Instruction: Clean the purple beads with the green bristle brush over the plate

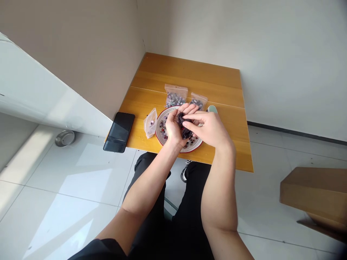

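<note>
My left hand (175, 128) is turned palm up over the plate, cupped around a dark purple-black, crinkled bundle (186, 133). Whether this is cloth or strung beads I cannot make out. From the right, my right hand (214, 130) reaches across with thumb and forefinger closed on the bundle at the left palm. Beneath both hands lies a white plate with a red rim (157, 135), with loose red, dark and purple beads (163, 130) on it. The hands cover the plate's middle.
Behind the plate lie a larger zip bag of beads (175, 99) and a smaller one (197, 102). An opened clear bag (150, 124) sits left, near a black phone (119, 131) at the wooden table's (189, 72) edge. A pale green object (212, 108) is partly hidden. On the floor are a metal bowl (65, 138) and cardboard box (314, 191).
</note>
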Tool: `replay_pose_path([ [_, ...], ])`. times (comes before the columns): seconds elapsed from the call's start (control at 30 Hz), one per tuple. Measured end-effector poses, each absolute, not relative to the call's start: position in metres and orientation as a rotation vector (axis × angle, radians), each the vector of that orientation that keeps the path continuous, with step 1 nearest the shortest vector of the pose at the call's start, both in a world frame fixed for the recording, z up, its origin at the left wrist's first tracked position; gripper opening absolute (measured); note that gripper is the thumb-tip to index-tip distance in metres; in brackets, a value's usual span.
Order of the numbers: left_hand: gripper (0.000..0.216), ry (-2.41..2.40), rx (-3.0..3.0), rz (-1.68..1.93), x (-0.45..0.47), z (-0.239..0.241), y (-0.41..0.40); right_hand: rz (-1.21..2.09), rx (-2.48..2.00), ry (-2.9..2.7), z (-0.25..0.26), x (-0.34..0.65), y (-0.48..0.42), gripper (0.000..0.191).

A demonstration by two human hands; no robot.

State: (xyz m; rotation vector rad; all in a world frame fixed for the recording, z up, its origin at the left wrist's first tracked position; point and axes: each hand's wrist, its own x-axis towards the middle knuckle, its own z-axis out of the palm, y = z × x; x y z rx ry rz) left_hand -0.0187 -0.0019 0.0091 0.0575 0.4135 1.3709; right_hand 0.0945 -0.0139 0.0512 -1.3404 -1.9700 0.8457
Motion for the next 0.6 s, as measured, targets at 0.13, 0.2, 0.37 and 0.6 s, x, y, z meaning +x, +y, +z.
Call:
replay_pose_path([
  [0.13,0.033,0.444,0.052,1.418,-0.0201,0.0100,-0.0012,0.937,-1.375,-2.019,0.0505,0.1016,-0.0154,0.021],
  [0.2,0.032,0.453,0.060,1.406,-0.0188,0.0104,-0.0021,0.992,-1.350,-2.023,0.0495,0.1018,-0.0157,0.025],
  [0.37,0.034,0.423,0.085,1.373,-0.0164,0.0096,-0.0029,0.868,-1.325,-1.984,0.0512,0.0948,-0.0139,0.023],
  [0.6,0.033,0.487,0.066,1.415,-0.0214,0.0118,-0.0016,0.974,-1.371,-2.035,0.0512,0.1023,-0.0158,0.024],
])
